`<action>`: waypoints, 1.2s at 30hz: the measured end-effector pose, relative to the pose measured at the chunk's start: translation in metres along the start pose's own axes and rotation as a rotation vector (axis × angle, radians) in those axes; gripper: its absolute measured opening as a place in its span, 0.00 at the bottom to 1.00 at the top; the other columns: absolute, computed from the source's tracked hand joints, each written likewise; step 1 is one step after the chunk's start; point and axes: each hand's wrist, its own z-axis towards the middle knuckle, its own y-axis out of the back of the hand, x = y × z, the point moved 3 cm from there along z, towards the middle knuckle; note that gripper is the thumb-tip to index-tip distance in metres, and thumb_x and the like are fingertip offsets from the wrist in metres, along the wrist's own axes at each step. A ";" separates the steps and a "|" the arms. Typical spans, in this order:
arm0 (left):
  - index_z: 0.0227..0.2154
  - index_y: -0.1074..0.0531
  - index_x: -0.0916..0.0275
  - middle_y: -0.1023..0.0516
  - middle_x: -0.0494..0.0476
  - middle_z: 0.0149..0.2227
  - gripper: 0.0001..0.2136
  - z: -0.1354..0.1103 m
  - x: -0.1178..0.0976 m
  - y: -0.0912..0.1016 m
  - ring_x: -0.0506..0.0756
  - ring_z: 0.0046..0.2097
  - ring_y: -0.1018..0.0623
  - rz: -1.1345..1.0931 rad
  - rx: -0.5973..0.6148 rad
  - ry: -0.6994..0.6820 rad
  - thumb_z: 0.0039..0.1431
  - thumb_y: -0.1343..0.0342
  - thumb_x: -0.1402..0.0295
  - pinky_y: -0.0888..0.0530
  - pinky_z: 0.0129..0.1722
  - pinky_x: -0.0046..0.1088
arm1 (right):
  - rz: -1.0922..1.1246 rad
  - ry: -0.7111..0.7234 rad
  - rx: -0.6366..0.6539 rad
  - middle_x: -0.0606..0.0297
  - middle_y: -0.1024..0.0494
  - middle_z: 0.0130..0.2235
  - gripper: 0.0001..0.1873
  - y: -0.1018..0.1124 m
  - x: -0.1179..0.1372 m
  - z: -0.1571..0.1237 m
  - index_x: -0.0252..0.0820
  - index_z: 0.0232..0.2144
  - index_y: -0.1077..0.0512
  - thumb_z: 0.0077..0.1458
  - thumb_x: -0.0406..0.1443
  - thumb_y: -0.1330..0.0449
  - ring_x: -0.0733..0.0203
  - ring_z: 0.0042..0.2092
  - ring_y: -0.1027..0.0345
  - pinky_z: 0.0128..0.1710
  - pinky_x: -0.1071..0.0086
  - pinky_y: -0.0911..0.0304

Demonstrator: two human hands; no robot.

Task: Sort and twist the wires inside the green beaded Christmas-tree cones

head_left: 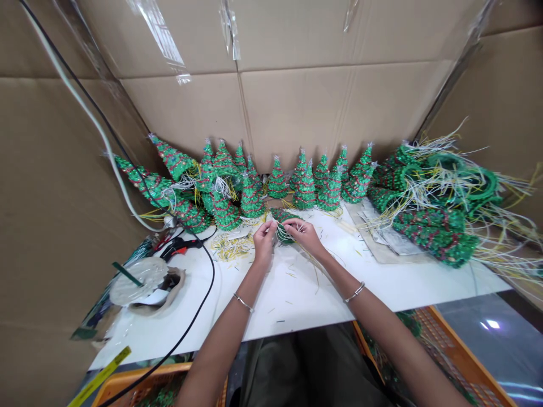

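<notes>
Both hands meet at a small green tinsel Christmas tree (285,217) that lies on its side on the white table, its base toward me. Thin white wires (281,233) come out of that base. My left hand (264,240) pinches wire ends between thumb and fingers at the left of the base. Just right of it, my right hand (304,236) is closed on the same bunch of wires, with strands running between the two hands. Part of the tree is hidden behind my fingers.
Finished-looking trees (304,189) stand in a row along the cardboard wall (297,113). More trees with loose wires (436,226) are piled at right. Yellow wire clippings (231,247), a red-black glue gun (182,246) and a cable (207,294) lie left. Orange crates (456,350) sit below.
</notes>
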 end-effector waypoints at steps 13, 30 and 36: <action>0.33 0.23 0.62 0.21 0.56 0.36 0.16 0.003 0.008 -0.002 0.52 0.39 0.23 -0.073 0.058 0.054 0.43 0.33 0.57 0.30 0.44 0.28 | -0.246 0.109 0.025 0.70 0.37 0.22 0.18 -0.002 0.009 -0.003 0.41 0.40 0.23 0.55 0.45 0.44 0.66 0.24 0.51 0.26 0.71 0.50; 0.30 0.21 0.64 0.20 0.57 0.33 0.16 0.008 0.010 0.002 0.54 0.36 0.23 0.035 0.038 0.017 0.40 0.32 0.58 0.28 0.38 0.28 | -0.234 0.095 -0.016 0.72 0.40 0.20 0.15 -0.003 0.006 -0.003 0.41 0.38 0.24 0.54 0.45 0.43 0.67 0.23 0.51 0.25 0.71 0.51; 0.32 0.21 0.65 0.20 0.56 0.33 0.17 0.008 0.010 0.001 0.52 0.34 0.23 0.038 0.065 0.018 0.41 0.32 0.58 0.28 0.36 0.27 | -0.225 0.084 -0.029 0.73 0.42 0.19 0.15 -0.002 0.007 -0.003 0.41 0.36 0.24 0.54 0.45 0.42 0.67 0.23 0.51 0.25 0.71 0.51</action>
